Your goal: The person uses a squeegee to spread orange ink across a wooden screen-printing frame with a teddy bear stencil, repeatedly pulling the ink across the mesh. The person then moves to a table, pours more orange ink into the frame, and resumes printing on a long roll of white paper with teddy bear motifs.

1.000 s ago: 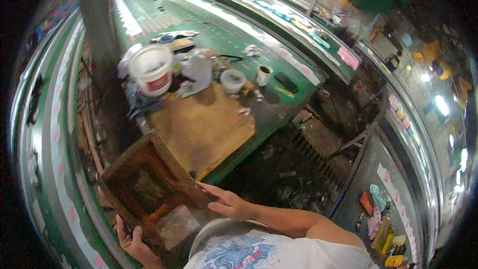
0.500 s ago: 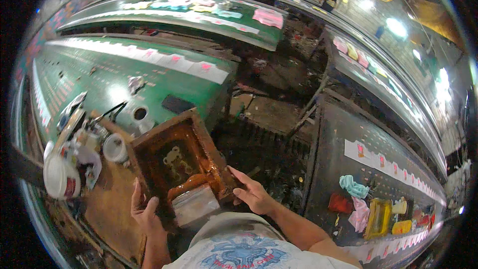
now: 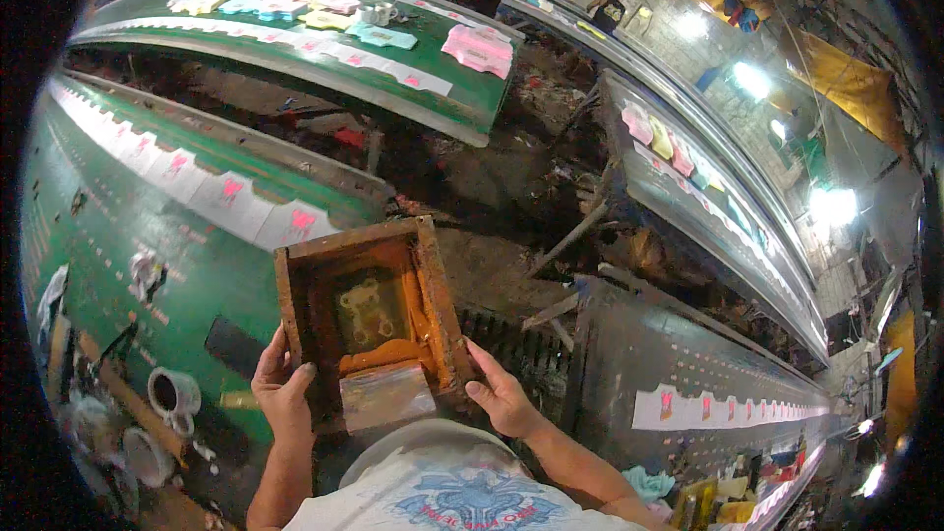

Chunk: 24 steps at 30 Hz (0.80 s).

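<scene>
I hold a wooden screen frame [image 3: 364,265] upright-side up in front of my body, with a pale bear-shaped stencil [image 3: 370,313] in its mesh, wet orange-brown ink [image 3: 388,353] along the right and lower part, and a clear plastic sheet [image 3: 386,394] at the near end. My left hand [image 3: 278,388] grips the left side, and my right hand [image 3: 497,393] grips the right side. Below and left of them lie a dark rectangular item [image 3: 231,346] and open containers [image 3: 173,396] on a green table [image 3: 197,256].
Long tables [image 3: 452,88] run across and to the right, bearing white strips with pink prints [image 3: 708,408] and pastel fabric pieces [image 3: 379,34]. Cloths [image 3: 644,482] and yellow items sit at the lower right. A person [image 3: 608,15] in black stands far off. A dark, littered gap lies between tables.
My view has swung rightward, so the containers have shifted left and down in view. The screen frame has been carried round with both hands, away from over the brown board, and sits straighter now.
</scene>
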Each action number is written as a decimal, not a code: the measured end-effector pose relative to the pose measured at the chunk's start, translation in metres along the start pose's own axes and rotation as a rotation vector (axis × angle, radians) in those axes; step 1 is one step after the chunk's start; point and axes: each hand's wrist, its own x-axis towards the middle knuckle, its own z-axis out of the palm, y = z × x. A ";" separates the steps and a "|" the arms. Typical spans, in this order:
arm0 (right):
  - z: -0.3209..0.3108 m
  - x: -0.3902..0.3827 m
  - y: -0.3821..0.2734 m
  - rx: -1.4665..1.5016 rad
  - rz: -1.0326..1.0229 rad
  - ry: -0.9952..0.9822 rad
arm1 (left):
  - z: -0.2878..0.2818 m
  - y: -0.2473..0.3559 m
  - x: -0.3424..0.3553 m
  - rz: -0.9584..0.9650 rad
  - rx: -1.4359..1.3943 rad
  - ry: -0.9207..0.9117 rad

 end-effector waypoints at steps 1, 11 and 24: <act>-0.015 0.020 0.002 0.039 0.022 0.005 | 0.017 -0.002 0.017 0.007 0.022 0.009; -0.165 0.145 0.087 0.108 0.088 0.182 | 0.207 -0.058 0.182 -0.075 0.096 -0.129; -0.475 0.336 0.163 0.125 0.067 0.443 | 0.546 -0.202 0.408 -0.089 0.131 -0.289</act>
